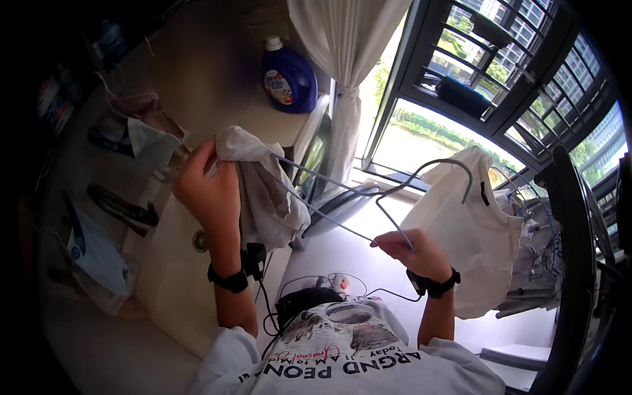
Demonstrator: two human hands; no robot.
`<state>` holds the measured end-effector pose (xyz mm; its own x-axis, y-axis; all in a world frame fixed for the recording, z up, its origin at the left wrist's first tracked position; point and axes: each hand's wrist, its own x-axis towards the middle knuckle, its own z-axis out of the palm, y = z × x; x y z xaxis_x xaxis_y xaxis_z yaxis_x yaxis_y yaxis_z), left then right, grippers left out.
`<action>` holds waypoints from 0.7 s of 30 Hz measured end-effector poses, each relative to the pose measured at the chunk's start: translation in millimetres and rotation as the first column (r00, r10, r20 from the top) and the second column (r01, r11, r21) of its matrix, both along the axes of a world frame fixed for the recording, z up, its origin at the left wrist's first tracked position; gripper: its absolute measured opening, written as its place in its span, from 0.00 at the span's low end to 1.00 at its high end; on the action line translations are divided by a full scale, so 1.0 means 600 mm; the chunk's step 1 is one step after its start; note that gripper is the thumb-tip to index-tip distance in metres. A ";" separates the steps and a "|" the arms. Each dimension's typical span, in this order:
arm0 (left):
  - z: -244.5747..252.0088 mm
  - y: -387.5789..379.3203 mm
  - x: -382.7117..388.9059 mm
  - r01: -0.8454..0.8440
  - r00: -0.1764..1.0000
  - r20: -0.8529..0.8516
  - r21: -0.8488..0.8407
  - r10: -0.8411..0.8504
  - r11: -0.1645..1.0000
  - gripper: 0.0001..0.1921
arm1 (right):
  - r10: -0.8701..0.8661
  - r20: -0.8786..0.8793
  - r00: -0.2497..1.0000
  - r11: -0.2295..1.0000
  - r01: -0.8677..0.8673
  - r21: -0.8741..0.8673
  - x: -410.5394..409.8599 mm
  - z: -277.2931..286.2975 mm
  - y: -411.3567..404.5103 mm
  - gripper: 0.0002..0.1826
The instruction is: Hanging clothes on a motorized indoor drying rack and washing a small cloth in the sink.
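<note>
My left hand (207, 182) grips a light grey-white garment (271, 197), which hangs in folds below it over the sink's edge side. A thin blue-grey wire clothes hanger (321, 175) runs into the garment at one end. Between its thumb and fingers my right hand (412, 252) pinches the hanger's other end, while the hook curves up and to the right. Part of the hanger inside the cloth is hidden. Just beyond my right hand hangs a white sleeveless garment (464, 232), apart from the hanger I hold.
A cream sink (168, 276) lies on my left, with a dark-handled brush-like object (121, 210) on its ledge. A blue detergent bottle (289, 79) stands on the counter. Other clothes (535, 247) hang at right, near a tied curtain (345, 59) and barred window (454, 98).
</note>
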<state>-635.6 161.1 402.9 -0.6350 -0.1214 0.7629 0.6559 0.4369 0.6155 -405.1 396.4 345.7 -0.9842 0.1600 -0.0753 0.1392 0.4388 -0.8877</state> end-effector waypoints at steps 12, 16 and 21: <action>-0.073 0.128 0.062 0.516 0.832 -0.244 0.010 -0.498 0.856 0.16 | -0.451 -0.219 0.865 0.823 0.498 0.274 0.193 -0.079 -0.180 0.13; -0.066 0.145 0.124 0.703 0.710 -0.108 0.039 -0.696 0.710 0.13 | -0.636 -0.198 0.746 0.711 0.666 0.225 0.270 -0.085 -0.219 0.10; -0.045 0.153 0.180 0.801 0.597 -0.099 0.021 -0.796 0.598 0.03 | -0.719 -0.168 0.674 0.648 0.738 0.189 0.342 -0.073 -0.246 0.10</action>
